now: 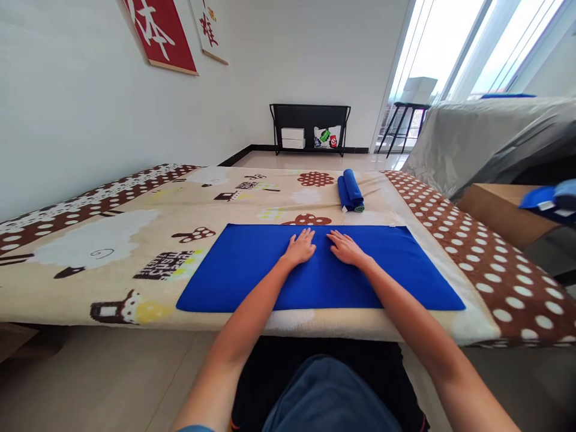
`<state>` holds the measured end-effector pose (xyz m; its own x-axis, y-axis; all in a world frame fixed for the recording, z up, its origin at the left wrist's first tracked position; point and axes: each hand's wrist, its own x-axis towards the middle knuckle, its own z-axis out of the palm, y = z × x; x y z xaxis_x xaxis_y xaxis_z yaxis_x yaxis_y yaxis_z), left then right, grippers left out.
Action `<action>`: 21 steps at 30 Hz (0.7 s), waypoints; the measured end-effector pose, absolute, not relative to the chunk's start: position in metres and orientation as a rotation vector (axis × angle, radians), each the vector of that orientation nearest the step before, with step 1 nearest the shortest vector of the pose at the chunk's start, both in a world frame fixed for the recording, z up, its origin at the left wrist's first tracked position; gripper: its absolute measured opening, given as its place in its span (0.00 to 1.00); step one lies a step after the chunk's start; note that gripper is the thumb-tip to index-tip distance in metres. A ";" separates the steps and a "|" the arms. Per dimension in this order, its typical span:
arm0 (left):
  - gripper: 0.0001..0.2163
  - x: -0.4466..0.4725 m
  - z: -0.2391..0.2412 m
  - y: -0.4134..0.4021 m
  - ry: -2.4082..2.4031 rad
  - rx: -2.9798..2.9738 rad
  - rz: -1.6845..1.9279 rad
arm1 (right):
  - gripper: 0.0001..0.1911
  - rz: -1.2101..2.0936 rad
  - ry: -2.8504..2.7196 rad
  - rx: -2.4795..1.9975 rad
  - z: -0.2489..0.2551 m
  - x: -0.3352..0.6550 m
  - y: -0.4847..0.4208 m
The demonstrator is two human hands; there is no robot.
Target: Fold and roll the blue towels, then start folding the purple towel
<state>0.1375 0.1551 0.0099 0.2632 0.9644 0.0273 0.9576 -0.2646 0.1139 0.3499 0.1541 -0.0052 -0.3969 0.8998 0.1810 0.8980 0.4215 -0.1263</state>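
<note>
A blue towel [243, 270] lies spread flat near the front edge of a bed covered by a patterned blanket [112, 240]. My left hand [300, 248] rests palm down on the towel's middle, fingers stretched out. My right hand [345, 247] lies flat just beside it, fingers also spread, holding nothing. Beyond them, further up the bed, sits a rolled blue towel [350, 191].
A cardboard box [499, 210] with blue cloth [553, 201] on it stands at the right. Behind it is a grey-covered piece of furniture [486, 138]. A black rack [309, 129] stands against the far wall, a stool [405, 123] by the window.
</note>
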 end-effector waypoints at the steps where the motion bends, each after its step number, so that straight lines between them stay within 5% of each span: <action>1: 0.27 0.146 0.006 0.162 1.838 2.441 0.146 | 0.25 0.029 -2.478 -1.541 -0.004 0.342 0.159; 14: 0.33 -0.082 0.013 0.170 2.454 1.907 0.129 | 0.29 0.093 -2.083 -2.140 -0.015 0.554 0.159; 21: 0.31 -0.066 0.022 0.174 2.512 1.895 0.100 | 0.29 0.029 -1.841 -2.399 -0.004 0.540 0.166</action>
